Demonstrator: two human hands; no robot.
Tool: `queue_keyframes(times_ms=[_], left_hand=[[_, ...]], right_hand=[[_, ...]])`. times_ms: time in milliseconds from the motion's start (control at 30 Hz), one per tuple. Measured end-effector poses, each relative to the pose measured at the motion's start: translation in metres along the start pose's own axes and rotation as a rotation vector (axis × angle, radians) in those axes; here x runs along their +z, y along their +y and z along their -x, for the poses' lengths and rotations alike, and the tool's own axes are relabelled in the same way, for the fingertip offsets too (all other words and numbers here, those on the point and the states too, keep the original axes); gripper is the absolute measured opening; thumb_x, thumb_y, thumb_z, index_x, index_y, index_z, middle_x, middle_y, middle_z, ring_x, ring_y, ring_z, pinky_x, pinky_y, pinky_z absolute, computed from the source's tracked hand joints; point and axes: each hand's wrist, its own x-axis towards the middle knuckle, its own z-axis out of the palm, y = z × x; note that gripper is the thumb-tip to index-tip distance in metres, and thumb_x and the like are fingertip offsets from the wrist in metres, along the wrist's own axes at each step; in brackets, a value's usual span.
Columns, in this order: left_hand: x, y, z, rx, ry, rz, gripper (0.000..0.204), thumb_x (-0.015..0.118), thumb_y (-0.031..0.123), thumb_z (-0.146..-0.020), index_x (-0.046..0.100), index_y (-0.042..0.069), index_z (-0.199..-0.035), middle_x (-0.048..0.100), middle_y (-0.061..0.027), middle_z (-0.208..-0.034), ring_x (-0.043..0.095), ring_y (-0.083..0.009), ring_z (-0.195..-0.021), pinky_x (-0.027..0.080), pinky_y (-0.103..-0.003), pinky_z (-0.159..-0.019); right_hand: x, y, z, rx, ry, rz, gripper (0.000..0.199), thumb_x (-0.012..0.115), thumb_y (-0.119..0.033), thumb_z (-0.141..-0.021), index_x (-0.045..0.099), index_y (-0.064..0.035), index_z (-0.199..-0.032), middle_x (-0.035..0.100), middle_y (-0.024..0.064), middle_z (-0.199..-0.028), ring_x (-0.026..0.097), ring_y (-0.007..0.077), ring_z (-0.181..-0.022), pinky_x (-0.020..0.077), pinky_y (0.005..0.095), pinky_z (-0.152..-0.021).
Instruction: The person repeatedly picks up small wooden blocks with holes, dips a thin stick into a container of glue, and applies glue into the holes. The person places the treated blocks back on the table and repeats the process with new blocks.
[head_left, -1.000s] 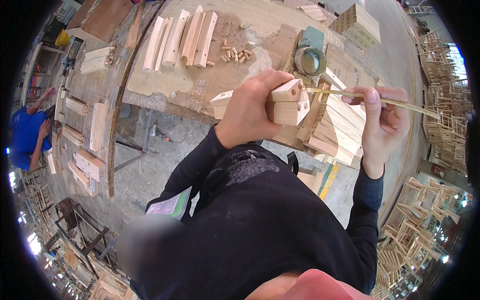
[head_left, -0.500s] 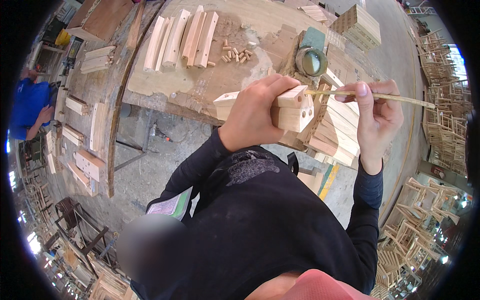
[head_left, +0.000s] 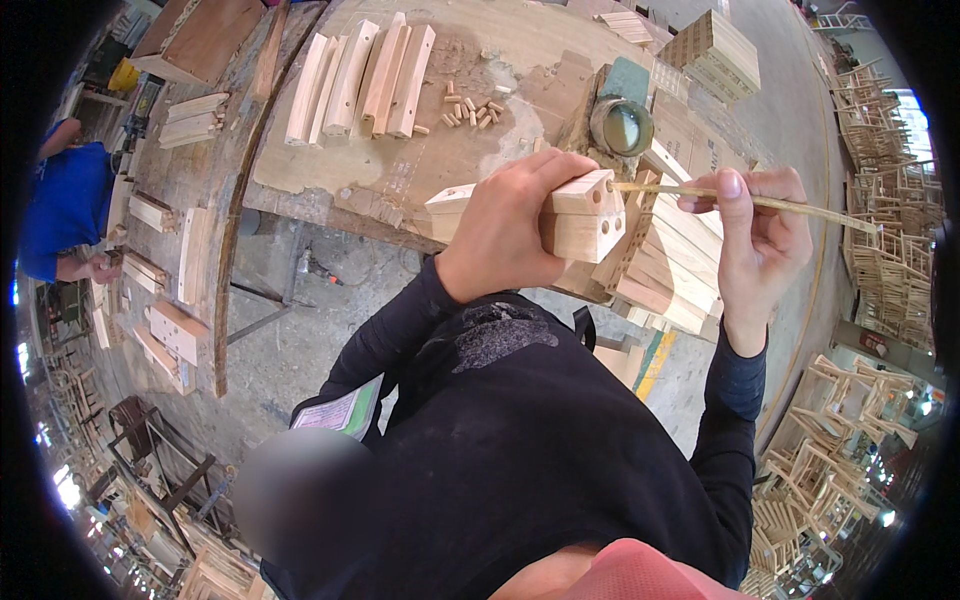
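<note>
My left hand (head_left: 510, 228) is wrapped round a pair of pale wooden pieces (head_left: 582, 232), held together so their drilled ends face right. Several round holes show in those ends. Between thumb and fingers, my right hand (head_left: 757, 235) pinches a thin wooden stick (head_left: 690, 191). The stick's left tip is at a hole in the upper piece; whether it goes inside I cannot tell. Just beyond my hands stands a round pot (head_left: 622, 127) with pale liquid, likely glue, in it. Short wooden dowels (head_left: 472, 112) lie loose on the bench, farther off.
Curved wooden parts (head_left: 358, 78) lie in a row at the back of the workbench (head_left: 300, 180). More wooden pieces (head_left: 670, 265) are stacked beside my right hand. A person in blue (head_left: 75, 205) works at the left bench. Stacked wooden frames (head_left: 850, 430) stand at the right.
My right hand and the stick have shifted very slightly, the stick's outer end dropping a little. My left hand stays nearly still. The person in blue has moved their arms.
</note>
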Motion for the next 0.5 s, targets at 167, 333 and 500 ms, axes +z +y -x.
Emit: queue_keyframes(times_ms=[167, 333, 500], left_hand=[[0.001, -0.001, -0.002, 0.033, 0.005, -0.017, 0.057, 0.075, 0.000, -0.061, 0.060, 0.002, -0.115, 0.065, -0.0144, -0.102, 0.066, -0.0306, -0.094, 0.051, -0.034, -0.082], [0.000, -0.003, -0.002, -0.007, 0.022, -0.007, 0.056, 0.074, 0.004, -0.059, 0.061, 0.004, -0.114, 0.066, -0.0152, -0.103, 0.065, -0.0349, -0.095, 0.052, -0.038, -0.082], [-0.004, -0.011, 0.000, -0.038, 0.072, 0.032, 0.054, 0.075, 0.007, -0.061, 0.062, 0.005, -0.113, 0.066, -0.0158, -0.104, 0.065, -0.0360, -0.096, 0.052, -0.039, -0.081]], right_hand=[[-0.001, -0.001, -0.002, -0.001, -0.025, -0.001, 0.014, 0.066, -0.005, -0.095, 0.056, 0.0035, -0.091, 0.067, 0.0139, -0.084, 0.072, 0.0197, -0.077, 0.0590, 0.0270, -0.067], [-0.001, -0.003, -0.006, 0.025, -0.044, -0.012, 0.012, 0.065, -0.004, -0.094, 0.056, 0.0042, -0.094, 0.069, 0.0176, -0.089, 0.073, 0.0223, -0.080, 0.0600, 0.0284, -0.069], [-0.008, 0.000, -0.010, 0.096, 0.028, -0.114, 0.011, 0.062, -0.003, -0.096, 0.056, 0.0053, -0.100, 0.071, 0.0216, -0.097, 0.073, 0.0236, -0.085, 0.0605, 0.0304, -0.072]])
